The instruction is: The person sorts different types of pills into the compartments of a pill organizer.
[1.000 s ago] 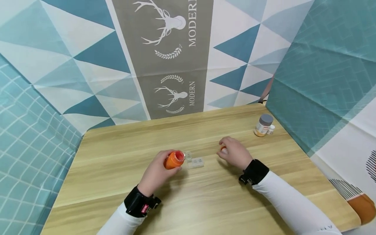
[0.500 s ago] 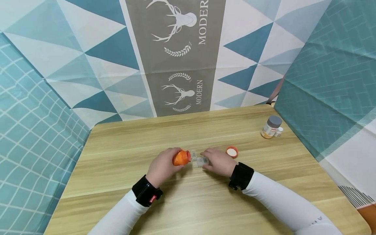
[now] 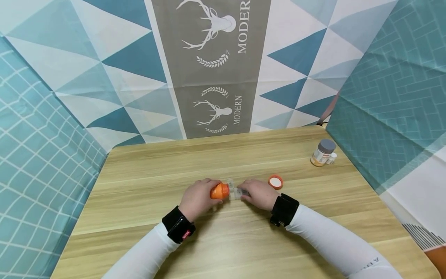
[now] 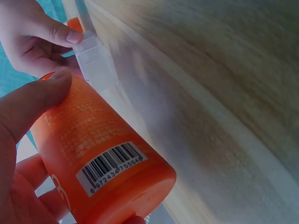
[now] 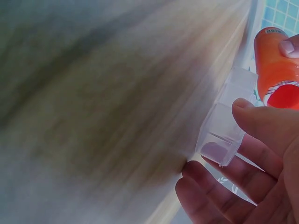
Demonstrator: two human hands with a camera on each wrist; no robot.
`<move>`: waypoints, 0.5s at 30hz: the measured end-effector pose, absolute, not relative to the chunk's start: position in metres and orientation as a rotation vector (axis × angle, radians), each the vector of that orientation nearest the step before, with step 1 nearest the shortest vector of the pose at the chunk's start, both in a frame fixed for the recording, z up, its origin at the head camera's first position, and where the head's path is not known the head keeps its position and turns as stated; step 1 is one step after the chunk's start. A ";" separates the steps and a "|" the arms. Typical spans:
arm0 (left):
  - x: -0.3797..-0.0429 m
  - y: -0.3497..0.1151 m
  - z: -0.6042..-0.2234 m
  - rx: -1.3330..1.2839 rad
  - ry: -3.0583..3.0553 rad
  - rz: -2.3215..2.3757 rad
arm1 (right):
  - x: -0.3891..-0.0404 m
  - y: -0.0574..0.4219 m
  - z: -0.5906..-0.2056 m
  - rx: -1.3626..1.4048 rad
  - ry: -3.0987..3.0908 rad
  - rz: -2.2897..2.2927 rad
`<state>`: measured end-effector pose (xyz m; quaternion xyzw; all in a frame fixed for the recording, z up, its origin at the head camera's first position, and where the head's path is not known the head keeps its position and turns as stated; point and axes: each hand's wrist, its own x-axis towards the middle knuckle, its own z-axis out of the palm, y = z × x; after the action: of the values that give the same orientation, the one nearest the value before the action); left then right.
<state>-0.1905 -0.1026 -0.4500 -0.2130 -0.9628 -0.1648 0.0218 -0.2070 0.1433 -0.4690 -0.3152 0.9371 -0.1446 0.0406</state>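
Note:
My left hand grips an orange bottle, its fingers and thumb wrapped round the sides. The bottle lies tilted over, with its uncapped red mouth facing the clear plastic pill organizer. In the left wrist view a barcode shows near the bottle's base. My right hand pinches the organizer's right end; in the right wrist view the thumb is on one side of it and fingers on the other. The organizer's small compartments are see-through, with a lid flap raised at its left end in the head view.
An orange cap lies on the wooden table, white inside facing up, just beyond my right hand. At the back right a grey-lidded jar stands beside a small white bottle. Patterned cloth hangs behind the table.
My right hand has put the orange cap down on the table and moved left to the pill organizer, taking hold of it. My left hand has tipped the orange bottle toward the organizer.

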 end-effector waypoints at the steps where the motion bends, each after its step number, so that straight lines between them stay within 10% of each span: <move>1: -0.191 -0.102 -0.450 -0.662 -2.985 -0.504 | -0.207 0.143 -0.469 -0.967 2.870 -0.445; 15: -0.192 -0.097 -0.449 -0.710 -3.002 -0.400 | -0.209 0.145 -0.470 -0.975 2.862 -0.460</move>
<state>-0.1920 -0.0973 -0.4490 -0.2282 -0.9650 -0.1285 0.0155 -0.2087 0.1446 -0.4705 -0.3187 0.9349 -0.1504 0.0416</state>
